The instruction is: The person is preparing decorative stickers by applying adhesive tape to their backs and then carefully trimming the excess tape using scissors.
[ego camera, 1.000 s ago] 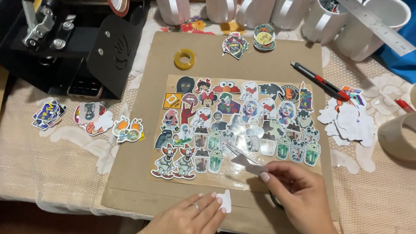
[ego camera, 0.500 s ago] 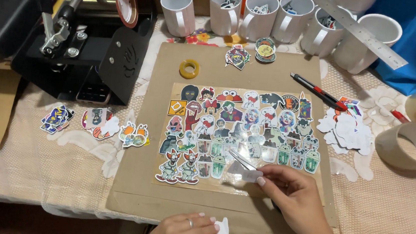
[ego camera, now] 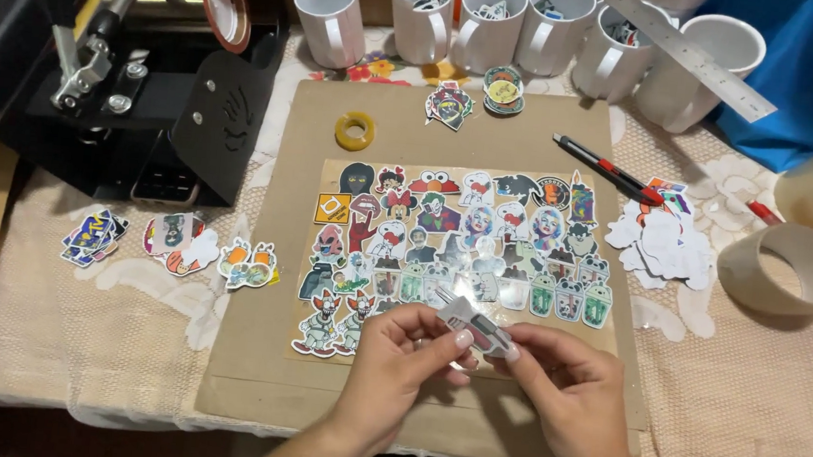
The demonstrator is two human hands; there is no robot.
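Centrally, 1 small sticker (ego camera: 476,326) is pinched by 2 hands, left hand (ego camera: 403,348) and right hand (ego camera: 571,392), above 1 sticker sheet (ego camera: 463,253); 6 white mugs (ego camera: 327,18) are lined behind.

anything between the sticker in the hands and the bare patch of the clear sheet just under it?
Nothing visible. Both hands, left hand and right hand, hold the sticker just above the clear sheet's near edge; only already placed stickers lie beyond.

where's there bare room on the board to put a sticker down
Free: the board's left strip beside the sticker sheet, and the top band between the yellow tape ring and the cutter. Crowded: the sheet itself, and the near edge under both hands.
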